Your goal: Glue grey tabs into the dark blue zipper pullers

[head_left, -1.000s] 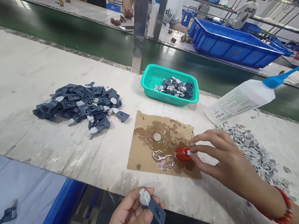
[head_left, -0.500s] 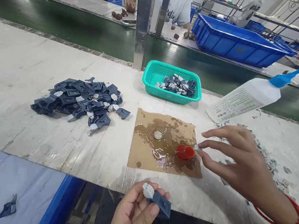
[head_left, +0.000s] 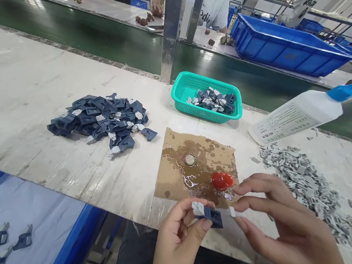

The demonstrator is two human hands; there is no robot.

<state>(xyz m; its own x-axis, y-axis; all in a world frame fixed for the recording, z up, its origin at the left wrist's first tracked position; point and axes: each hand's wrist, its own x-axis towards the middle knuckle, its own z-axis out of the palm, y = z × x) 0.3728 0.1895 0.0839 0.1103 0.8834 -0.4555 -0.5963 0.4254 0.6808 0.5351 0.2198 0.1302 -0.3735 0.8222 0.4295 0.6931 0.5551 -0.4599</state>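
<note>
My left hand point(head_left: 177, 242) pinches a dark blue plastic part point(head_left: 210, 216) with a white tip, held low over the table's near edge. My right hand point(head_left: 281, 222) holds a small grey-white piece point(head_left: 231, 212) between thumb and forefinger, pressed against the right end of the blue part. Just beyond them lies a brown cardboard sheet point(head_left: 174, 167) wet with glue, bearing a red cap point(head_left: 222, 181) and a small round metal cap point(head_left: 189, 160).
A pile of dark blue parts point(head_left: 101, 120) lies left of the cardboard. A teal basket point(head_left: 186, 89) holds assembled parts. Several small grey pieces point(head_left: 309, 188) lie at right, behind them a white glue bottle point(head_left: 297, 116). A blue tray point(head_left: 31, 237) sits at lower left. Other people work across the green conveyor point(head_left: 102, 42).
My right hand left the red cap with the small grey piece and came down to my left hand. My left hand rose and turned the blue part level to meet it.
</note>
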